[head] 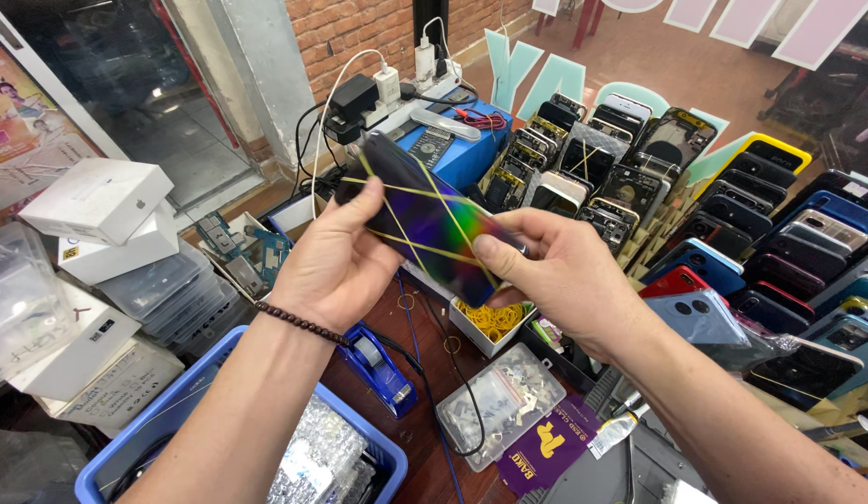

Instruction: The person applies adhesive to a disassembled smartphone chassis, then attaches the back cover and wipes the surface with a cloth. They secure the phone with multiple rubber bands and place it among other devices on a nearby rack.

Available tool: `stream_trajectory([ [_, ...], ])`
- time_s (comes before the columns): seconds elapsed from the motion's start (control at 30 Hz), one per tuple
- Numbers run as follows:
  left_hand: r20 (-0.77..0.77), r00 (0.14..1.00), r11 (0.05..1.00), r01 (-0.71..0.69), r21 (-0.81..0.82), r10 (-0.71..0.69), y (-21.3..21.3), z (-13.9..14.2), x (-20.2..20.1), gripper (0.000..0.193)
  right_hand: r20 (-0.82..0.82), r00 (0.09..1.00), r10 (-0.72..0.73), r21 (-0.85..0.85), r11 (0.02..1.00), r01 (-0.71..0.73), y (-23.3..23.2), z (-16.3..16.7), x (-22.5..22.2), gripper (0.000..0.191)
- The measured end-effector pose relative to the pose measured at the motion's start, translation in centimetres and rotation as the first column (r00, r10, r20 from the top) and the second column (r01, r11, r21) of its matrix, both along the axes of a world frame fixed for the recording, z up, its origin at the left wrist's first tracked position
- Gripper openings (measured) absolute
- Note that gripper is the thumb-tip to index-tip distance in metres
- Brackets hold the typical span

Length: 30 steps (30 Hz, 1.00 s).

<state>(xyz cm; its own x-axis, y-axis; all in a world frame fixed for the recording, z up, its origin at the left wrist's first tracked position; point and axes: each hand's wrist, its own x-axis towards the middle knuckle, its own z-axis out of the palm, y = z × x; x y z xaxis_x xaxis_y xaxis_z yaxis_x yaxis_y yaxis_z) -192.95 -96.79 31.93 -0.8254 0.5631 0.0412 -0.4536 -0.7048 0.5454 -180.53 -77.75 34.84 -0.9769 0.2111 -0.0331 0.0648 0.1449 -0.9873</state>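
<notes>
Both of my hands hold up a dark, iridescent phone point(425, 210) wrapped with several crossing yellow rubber bands. My left hand point(336, 257) grips its left side, fingers curled round the edge, a beaded bracelet on the wrist. My right hand point(555, 271) pinches the phone's lower right end, with the thumb pressed on the screen over the bands. Just below the phone sits a small white box of yellow rubber bands point(490, 322).
Rows of phone back housings point(602, 159) and finished phones point(789, 243) fill racks on the right. White boxes point(98, 201) stack at left, by a blue bin point(173, 420). A blue tape dispenser point(383, 364), a clear parts bag point(499, 401), chargers and cables point(369, 93) lie on the bench.
</notes>
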Motion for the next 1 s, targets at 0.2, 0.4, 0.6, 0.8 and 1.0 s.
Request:
stream_trajectory([
  [0.2, -0.273, 0.960, 0.992, 0.031, -0.123, -0.064, -1.8, 1.3, 0.1, 0.032, -0.136, 0.991, -0.021, 0.221, 0.974, 0.051, 0.5, 0.1, 0.1, 0.017],
  [0.4, -0.715, 0.580, 0.534, -0.489, -0.690, -0.391, -2.7, 4.0, -0.2, 0.044, -0.104, 0.993, 0.051, 0.368, 0.930, -0.009, 1.5, 0.0, 0.1, 0.016],
  [0.6, -0.647, 0.651, 0.450, -0.476, -0.755, -0.397, -2.7, 4.3, 1.2, 0.021, -0.130, 0.990, 0.053, 0.185, 0.982, -0.029, 0.9, -0.4, -0.2, 0.021],
  [0.8, -0.727, 0.567, 0.442, -0.578, -0.686, -0.387, -2.3, 3.4, 1.4, 0.016, -0.179, 0.983, 0.032, 0.008, 0.999, -0.031, 0.9, -1.5, -0.6, 0.022],
  [1.0, -0.731, 0.576, 0.494, -0.545, -0.678, -0.367, -2.2, 2.8, 1.8, 0.014, -0.194, 0.980, 0.049, -0.011, 0.999, -0.052, 1.9, -2.1, -0.6, 0.023],
])
